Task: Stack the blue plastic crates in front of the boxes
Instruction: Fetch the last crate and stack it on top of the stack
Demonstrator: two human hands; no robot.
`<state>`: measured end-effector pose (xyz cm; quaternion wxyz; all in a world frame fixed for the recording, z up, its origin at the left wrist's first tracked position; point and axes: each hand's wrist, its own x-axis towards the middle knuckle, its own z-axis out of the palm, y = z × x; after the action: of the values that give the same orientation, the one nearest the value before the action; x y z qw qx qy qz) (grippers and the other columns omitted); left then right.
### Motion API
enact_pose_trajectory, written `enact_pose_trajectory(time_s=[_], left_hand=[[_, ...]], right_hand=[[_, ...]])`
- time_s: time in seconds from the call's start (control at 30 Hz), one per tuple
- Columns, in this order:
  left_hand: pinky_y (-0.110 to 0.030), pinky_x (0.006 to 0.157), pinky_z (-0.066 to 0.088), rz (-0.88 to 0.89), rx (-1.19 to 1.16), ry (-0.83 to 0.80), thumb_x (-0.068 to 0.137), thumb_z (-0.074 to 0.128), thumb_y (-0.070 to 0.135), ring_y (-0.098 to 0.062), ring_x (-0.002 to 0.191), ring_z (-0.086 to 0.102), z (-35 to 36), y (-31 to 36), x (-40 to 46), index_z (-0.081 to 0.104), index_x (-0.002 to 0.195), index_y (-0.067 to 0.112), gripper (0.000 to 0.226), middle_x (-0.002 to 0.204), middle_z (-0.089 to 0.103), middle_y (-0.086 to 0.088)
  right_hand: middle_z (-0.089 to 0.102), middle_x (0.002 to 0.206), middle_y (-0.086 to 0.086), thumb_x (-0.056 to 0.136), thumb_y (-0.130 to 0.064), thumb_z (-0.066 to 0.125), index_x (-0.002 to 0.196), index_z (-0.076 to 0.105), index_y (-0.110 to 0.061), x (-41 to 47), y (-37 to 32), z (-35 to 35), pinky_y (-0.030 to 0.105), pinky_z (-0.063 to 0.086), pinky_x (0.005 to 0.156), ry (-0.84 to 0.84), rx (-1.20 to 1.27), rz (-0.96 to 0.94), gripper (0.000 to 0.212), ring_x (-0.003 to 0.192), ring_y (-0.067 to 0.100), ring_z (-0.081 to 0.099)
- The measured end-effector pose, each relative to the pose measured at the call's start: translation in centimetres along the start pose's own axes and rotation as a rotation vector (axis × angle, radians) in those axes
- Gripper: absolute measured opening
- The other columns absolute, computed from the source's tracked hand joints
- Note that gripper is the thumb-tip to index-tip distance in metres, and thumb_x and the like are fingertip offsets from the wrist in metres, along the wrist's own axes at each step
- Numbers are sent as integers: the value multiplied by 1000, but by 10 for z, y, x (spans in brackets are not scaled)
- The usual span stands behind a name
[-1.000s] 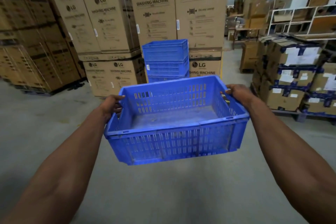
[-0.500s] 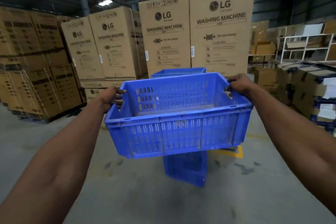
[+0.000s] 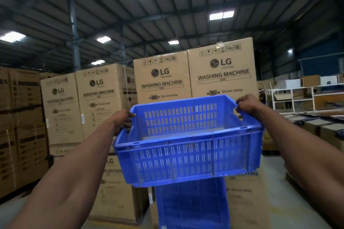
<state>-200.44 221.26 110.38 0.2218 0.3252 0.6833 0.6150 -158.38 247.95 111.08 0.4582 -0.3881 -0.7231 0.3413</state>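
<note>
I carry an empty blue slotted plastic crate (image 3: pixel 188 156) at chest height, held level in the middle of the view. My left hand (image 3: pixel 122 120) grips its left end at the handle. My right hand (image 3: pixel 246 105) grips the rim at its right end. Directly below it rises a stack of blue crates (image 3: pixel 191 204), whose top is hidden behind the crate I hold. The stack stands in front of tall cardboard washing machine boxes (image 3: pixel 221 76).
More stacked cardboard boxes (image 3: pixel 20 126) line the left side. White metal shelving (image 3: pixel 305 96) with cartons stands at the right, and taped boxes (image 3: pixel 316 126) sit below it. Grey concrete floor (image 3: pixel 290 201) shows at the lower right.
I have walked up to the stack and lifted the crate higher. The view has tilted up, the washing machine boxes are much closer, and the stack now sits right under the carried crate.
</note>
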Motion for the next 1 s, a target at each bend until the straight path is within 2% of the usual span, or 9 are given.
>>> enact_pose_trajectory(time_s=[0.07,0.2,0.33,0.4,0.53,0.67,0.87,0.93,1.0], left_hand=[[-26,51,25,30,17,-28,98,50,16,-15,49,23,5,9,46,43,85,18,15,65,25,-2],[-28,52,17,30,68,-60,99,48,20,-16,49,14,14,24,139,27,72,23,34,61,13,1],[-28,51,18,24,57,-80,100,47,22,-16,49,14,28,36,225,27,72,21,34,56,14,2],[-27,50,20,7,71,-81,100,47,23,-16,46,17,35,38,260,31,71,19,33,53,18,1],[-23,46,26,-12,84,-121,98,47,26,-16,40,21,45,31,330,33,73,17,30,48,23,0],[-25,55,25,-8,-18,-158,86,58,29,-13,50,24,46,15,390,37,86,17,25,65,25,-2],[-28,58,25,-86,-85,-235,78,64,35,-12,53,25,51,-12,462,38,79,15,32,62,29,-3],[-28,59,25,-111,-105,-254,77,65,35,-12,54,25,52,-17,486,39,82,14,33,62,32,-5],[-29,59,26,-119,-92,-264,75,66,36,-13,55,27,53,-23,510,40,88,14,37,66,33,-6]], right_hand=[[68,92,36,83,20,57,101,66,18,40,7,17,59,61,70,6,-8,11,20,71,41,64],[61,72,19,83,16,63,88,69,15,119,15,51,23,50,44,22,-88,-17,7,62,28,58],[69,79,23,77,8,71,82,71,10,209,29,81,46,59,69,59,-99,-9,5,73,31,65],[70,79,22,77,9,71,78,71,7,244,35,97,47,61,72,63,-99,16,2,75,33,68],[60,66,16,82,14,66,75,66,7,274,40,128,26,52,45,92,-125,48,10,55,25,58],[68,79,23,78,14,69,82,72,11,305,58,153,41,58,68,123,-162,59,6,70,31,66],[57,61,12,80,11,67,72,65,0,329,70,188,24,45,43,121,-280,148,14,59,23,55],[64,75,20,83,12,67,86,70,10,346,72,195,27,51,43,107,-294,179,5,60,27,60],[69,86,26,81,11,70,93,71,15,366,76,203,39,61,58,93,-316,206,13,67,32,66]])
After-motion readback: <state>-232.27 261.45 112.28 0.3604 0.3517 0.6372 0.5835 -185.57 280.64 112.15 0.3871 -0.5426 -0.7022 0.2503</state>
